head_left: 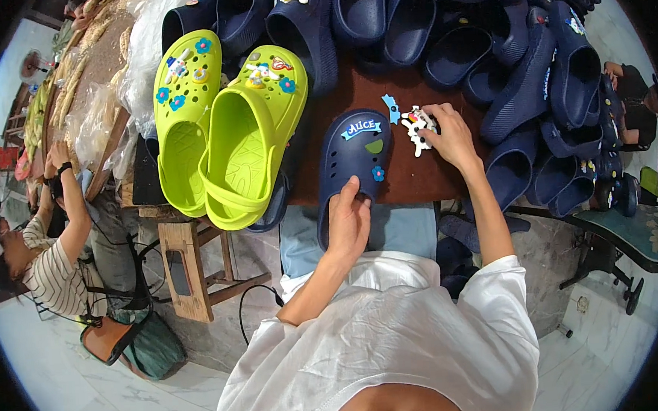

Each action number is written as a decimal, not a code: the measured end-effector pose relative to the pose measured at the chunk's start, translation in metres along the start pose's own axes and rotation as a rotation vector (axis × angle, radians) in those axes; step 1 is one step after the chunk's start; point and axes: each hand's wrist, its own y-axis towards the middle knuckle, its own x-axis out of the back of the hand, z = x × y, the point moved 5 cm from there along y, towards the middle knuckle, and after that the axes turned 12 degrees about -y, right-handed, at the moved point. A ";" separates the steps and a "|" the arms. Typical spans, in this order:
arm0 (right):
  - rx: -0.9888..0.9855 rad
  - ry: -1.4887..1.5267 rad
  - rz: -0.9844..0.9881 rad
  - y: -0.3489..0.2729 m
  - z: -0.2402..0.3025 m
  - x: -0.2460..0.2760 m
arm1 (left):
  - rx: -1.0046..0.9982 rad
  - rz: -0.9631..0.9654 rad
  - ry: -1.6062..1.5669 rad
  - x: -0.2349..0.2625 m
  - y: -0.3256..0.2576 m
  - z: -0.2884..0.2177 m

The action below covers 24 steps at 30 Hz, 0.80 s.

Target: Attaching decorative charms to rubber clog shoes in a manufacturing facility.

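Navy clogs (515, 111) heap the worktop (418, 181) from 11 round to 4 o'clock, hemming in the bare brown patch on the far side and the right. Lime-green clogs (247, 143), a charm-studded pair, sit at 10 o'clock, toes toward 12 to 1, blocking that side. Clear plastic (154, 58) lies behind them. Wooden stool (184, 267) at 8, co-worker (53, 256) in a striped top at 9, another person (636, 107) in dark clothing at 3, near the rim. Hidden: part of the clog's foot opening, under the left hand (349, 219); another dark clog, mostly covered by the lime pair; the undersides of many piled shoes. The heap is cut off at the top edge; the person at 3 fades into the dark rim. Held navy clog (340, 163) is mid-picture at the worktop's near edge, heel end overhanging, toe toward 1, long axis 7 to 1; bears a banner, a green piece and a blue flower. Left grip closed on its rear part. White charms (418, 130) lie at 2 o'clock from it, small blue piece (392, 109) just beside. Right hand (453, 134): thumb and fingertips at the white charms, can't tell whether the grip is pinched shut.
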 end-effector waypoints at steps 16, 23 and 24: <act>0.034 0.367 -0.186 -0.007 0.020 0.058 | 0.054 -0.018 -0.038 -0.015 -0.011 0.000; 0.419 0.374 0.170 -0.021 0.090 0.087 | 0.121 0.031 -0.007 -0.019 -0.014 0.008; 0.418 0.373 0.170 -0.021 0.094 0.084 | 0.078 0.043 0.025 -0.022 -0.014 0.009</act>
